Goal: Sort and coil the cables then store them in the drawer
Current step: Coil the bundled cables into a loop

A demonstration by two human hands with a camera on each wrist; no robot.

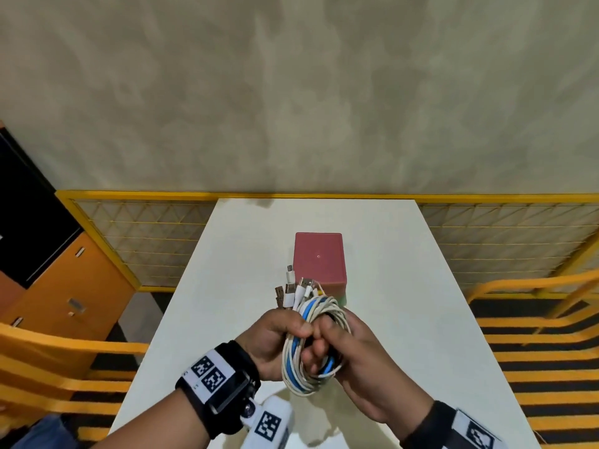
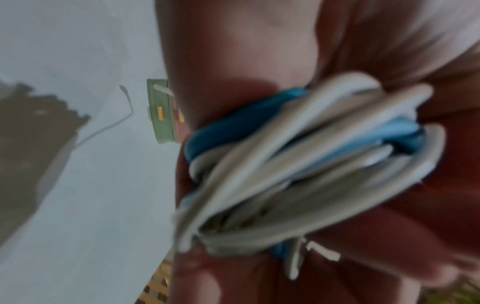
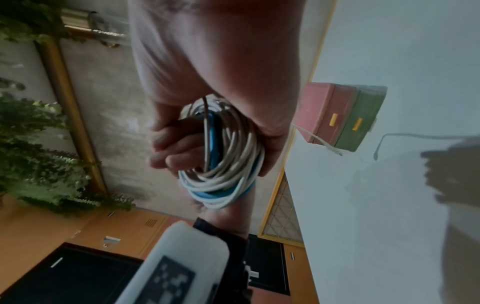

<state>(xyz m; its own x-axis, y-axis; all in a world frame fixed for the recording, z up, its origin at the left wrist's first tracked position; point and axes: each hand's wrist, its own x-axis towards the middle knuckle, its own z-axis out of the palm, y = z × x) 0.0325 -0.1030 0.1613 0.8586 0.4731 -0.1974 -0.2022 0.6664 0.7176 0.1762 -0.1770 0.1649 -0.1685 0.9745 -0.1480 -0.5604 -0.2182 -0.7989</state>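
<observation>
Cabinets (image 1: 74, 286) in orange with a black panel stand at the far left of what we see from the head view, beside an orange slatted bench (image 1: 48, 361). No brand name or readable writing shows on them; we find only black-and-white square code markers on the wrist bands (image 1: 209, 372), and these carry no letters that we can read.

Moving right, we come to the white table (image 1: 227, 254), with our two hands raised above its near end. Our left hand (image 1: 275, 341) has its fingers curled tight round the coiled cable bundle (image 1: 311, 348), white strands with blue ones among them, and the plug ends (image 1: 293, 290) fan out above the fist, pointing away from us. Our right hand (image 1: 353, 348) clasps the same coil from the other side, fingers passing through the loop, so both hands grip it together in the air, clear of the tabletop.

Beyond the plugs we see the small drawer unit (image 1: 319, 260) standing on the table, red on top with a green section beneath; the right wrist view shows yellow handles (image 3: 333, 119) on both fronts and one loose white cable (image 3: 319, 140) hanging out by the red drawer.

At the far right a second orange bench (image 1: 534, 335) sits before the yellow mesh fence (image 1: 502, 234)
</observation>
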